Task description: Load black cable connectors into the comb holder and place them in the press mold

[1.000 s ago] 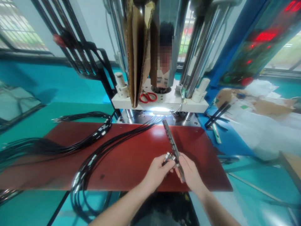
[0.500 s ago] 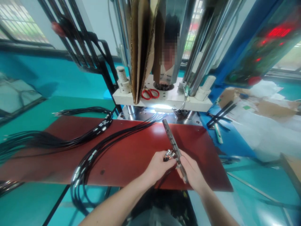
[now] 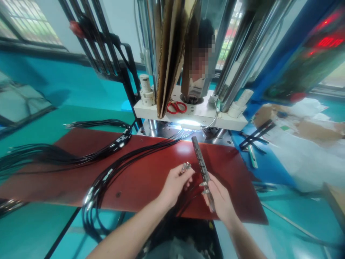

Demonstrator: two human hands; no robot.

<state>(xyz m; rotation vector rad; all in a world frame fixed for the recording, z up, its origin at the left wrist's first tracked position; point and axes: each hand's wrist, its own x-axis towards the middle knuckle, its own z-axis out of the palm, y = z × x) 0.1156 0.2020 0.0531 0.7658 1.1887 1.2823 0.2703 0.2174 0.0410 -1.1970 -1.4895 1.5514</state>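
Red-brown board (image 3: 140, 180) spread beneath the work, and above its near right part slanted a dark metal bar (image 3: 199, 158), far end toward the press. Fingers of the right hand (image 3: 222, 198) were clamped around the bar's near end, where small metal fittings (image 3: 202, 184) stuck out from its left side. Just left of it, the left hand (image 3: 176, 185) had its fingers closed on a cluster of metal ends (image 3: 185, 166). That hand had just drawn clear of the bar, opening a gap; this seemed to leave the bar to the right hand alone, with the fittings lodged in it. Farther left, a black cable bundle (image 3: 118, 165) curved from the lit press bed over the near edge, and beyond it lay another bundle (image 3: 91, 156). Red-handled scissors (image 3: 177, 107) rested on the white press plate (image 3: 149, 112) at the far side.
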